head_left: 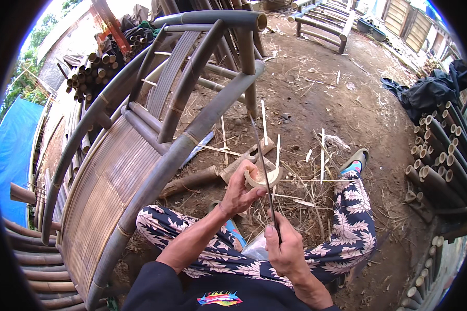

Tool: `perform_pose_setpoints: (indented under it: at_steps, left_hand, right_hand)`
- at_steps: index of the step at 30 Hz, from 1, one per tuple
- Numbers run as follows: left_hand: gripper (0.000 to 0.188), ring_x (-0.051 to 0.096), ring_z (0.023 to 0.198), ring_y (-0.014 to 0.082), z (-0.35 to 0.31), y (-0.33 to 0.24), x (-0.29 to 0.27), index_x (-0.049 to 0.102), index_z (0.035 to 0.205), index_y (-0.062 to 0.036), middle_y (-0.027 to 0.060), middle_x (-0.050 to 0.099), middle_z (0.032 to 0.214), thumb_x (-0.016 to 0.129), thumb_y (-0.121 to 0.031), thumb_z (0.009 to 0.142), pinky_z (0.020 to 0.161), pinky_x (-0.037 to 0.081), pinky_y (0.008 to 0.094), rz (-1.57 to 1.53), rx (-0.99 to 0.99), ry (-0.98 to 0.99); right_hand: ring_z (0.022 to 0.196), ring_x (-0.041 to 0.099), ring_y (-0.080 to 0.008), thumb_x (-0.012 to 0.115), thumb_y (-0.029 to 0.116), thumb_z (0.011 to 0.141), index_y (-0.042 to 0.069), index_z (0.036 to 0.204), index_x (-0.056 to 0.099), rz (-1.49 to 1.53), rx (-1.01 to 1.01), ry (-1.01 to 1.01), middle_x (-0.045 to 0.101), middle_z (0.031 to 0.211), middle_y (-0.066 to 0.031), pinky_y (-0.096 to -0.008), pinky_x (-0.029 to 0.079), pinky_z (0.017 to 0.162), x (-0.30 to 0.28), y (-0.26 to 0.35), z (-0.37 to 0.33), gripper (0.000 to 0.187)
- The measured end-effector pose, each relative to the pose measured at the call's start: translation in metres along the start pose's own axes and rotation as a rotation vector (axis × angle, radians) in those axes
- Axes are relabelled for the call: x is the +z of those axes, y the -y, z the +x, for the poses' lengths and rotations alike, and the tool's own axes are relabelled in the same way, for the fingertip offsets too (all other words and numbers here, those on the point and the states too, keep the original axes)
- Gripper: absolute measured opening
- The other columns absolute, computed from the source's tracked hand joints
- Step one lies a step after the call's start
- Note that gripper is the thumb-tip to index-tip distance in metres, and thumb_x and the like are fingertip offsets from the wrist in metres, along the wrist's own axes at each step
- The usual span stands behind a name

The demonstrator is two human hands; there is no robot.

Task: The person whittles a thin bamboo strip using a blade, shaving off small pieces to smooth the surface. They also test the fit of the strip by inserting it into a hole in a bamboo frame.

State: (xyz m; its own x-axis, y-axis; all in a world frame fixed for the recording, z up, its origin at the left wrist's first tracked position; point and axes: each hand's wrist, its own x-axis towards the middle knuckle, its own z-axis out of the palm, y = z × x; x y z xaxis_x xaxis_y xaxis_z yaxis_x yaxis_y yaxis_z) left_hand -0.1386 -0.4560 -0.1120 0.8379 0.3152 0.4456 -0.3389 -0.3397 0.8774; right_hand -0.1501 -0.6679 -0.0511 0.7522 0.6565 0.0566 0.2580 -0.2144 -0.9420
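My left hand (239,193) is wrapped round the end of a short, curved piece of split bamboo (256,183), its pale inner side showing. In my right hand (285,245) is the handle of a long, narrow knife (262,155). The dark blade points up and away from me and passes across the bamboo piece; whether its edge touches is unclear. Just beyond my hands, a bamboo block with a cut hole (250,155) lies on the ground beside a bamboo length (192,181).
A bamboo chair (106,192) stands close on my left. Cut bamboo poles are stacked at right (446,171) and far left (91,72). Thin pale strips (323,155) and shavings litter the dirt floor. Another bamboo frame (321,23) stands at the back.
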Motion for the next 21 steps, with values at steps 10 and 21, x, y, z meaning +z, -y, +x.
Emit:
perform_pose_setpoints:
  at_steps: [10, 21]
  left_hand:
    - [0.057, 0.045, 0.08, 0.0192, -0.001, -0.004, 0.001, 0.045, 0.094, -0.0053, 0.0066, 0.044, 0.088, 0.074, -0.053, 0.082, 0.073, 0.041, 0.0319, 0.067, 0.026, 0.035]
    - [0.057, 0.044, 0.079, 0.0185, 0.004, -0.004, 0.002, 0.045, 0.093, -0.0058, 0.0058, 0.044, 0.086, 0.074, -0.053, 0.081, 0.071, 0.041, 0.032, 0.072, 0.001, 0.022]
  right_hand:
    - [0.102, 0.063, -0.0444, 0.053, 0.021, 0.099, -0.014, 0.124, 0.051, 0.034, 0.048, 0.011, 0.061, 0.111, -0.0323, -0.0427, 0.051, 0.088, -0.005, 0.014, 0.0, 0.043]
    - [0.061, 0.061, -0.0197, 0.052, 0.02, 0.1, -0.009, 0.126, 0.052, -0.043, -0.026, -0.035, 0.062, 0.079, -0.016, -0.0325, 0.05, 0.06, -0.003, 0.007, 0.004, 0.039]
